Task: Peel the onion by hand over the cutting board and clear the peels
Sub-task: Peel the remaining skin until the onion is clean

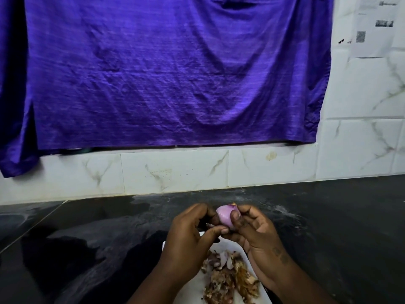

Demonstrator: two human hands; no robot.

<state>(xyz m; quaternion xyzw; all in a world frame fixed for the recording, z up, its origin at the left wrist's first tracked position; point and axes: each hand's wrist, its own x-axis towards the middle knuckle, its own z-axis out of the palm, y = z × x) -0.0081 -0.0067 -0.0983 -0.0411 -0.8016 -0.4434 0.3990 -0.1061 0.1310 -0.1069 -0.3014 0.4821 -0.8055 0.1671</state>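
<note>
Two bare hands hold a small, pale pink-purple onion (224, 216) in the air above the far edge of a white cutting board (192, 290). The right hand (256, 233) is curled round the onion from the right, its thumb pressed flat on the near face. The left hand (192, 233) is curled in from the left, thumb tip and fingers pinching the onion's lower left side, where a dark scrap sticks out (root or skin, too small to tell). The onion looks mostly peeled, with a bit of brown skin at its top. The board lies at the near edge of a black countertop (87, 238). A heap of dry brown and purple peels (228, 279) rests on it, between the wrists. Behind the countertop stands a white marbled tile wall (175, 170) draped with a large purple cloth (164, 73); a printed paper sheet (377, 25) is stuck at the upper right.
</note>
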